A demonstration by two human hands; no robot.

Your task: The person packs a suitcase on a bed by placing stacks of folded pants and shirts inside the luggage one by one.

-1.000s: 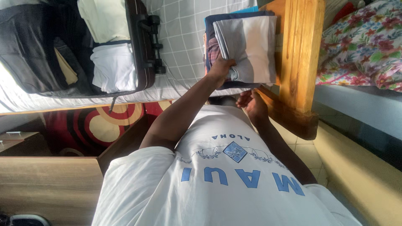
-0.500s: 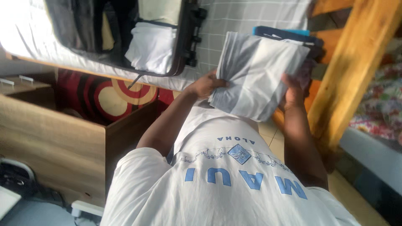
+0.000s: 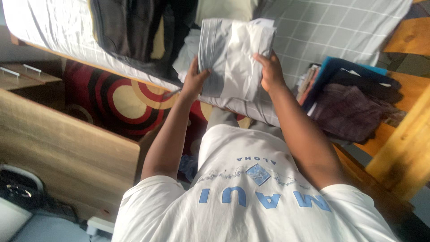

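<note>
Fabric, folded flat into a soft rectangle of pale grey and white panels [image 3: 235, 56], sits up at twelve o'clock in the view, held above the edge of the bed between both hands. Its surface is smooth cotton-like cloth with a few shallow creases, and the layered fold edges show as thin stripes down its side towards ten o'clock.

At the bundle's nine o'clock side the left hand [image 3: 194, 83] clamps it, thumb over the top face and fingers tucked beneath, out of sight. At its three o'clock side the right hand [image 3: 268, 69] grips likewise, fingers curled onto the top face and pressing the cloth.

Directly under the bundle lies the bed sheet [image 3: 331, 27], grey with a thin white grid, stretched over a mattress. At eleven o'clock from the bundle an open suitcase [image 3: 134, 27] rests on the bed, its dark lining slack and glossy, with pale folded garments inside partly hidden by the bundle. Towards four o'clock a stack of folded clothes [image 3: 349, 105] lies near the bed's corner: a fuzzy maroon piece on top, black and blue layers behind it. A chunky varnished wooden bed frame [image 3: 405, 148] runs past it at four o'clock. At eight o'clock a rug of red, black and cream rings [image 3: 118, 101] covers the floor, beside a flat wood-grain cabinet [image 3: 62, 152].
</note>
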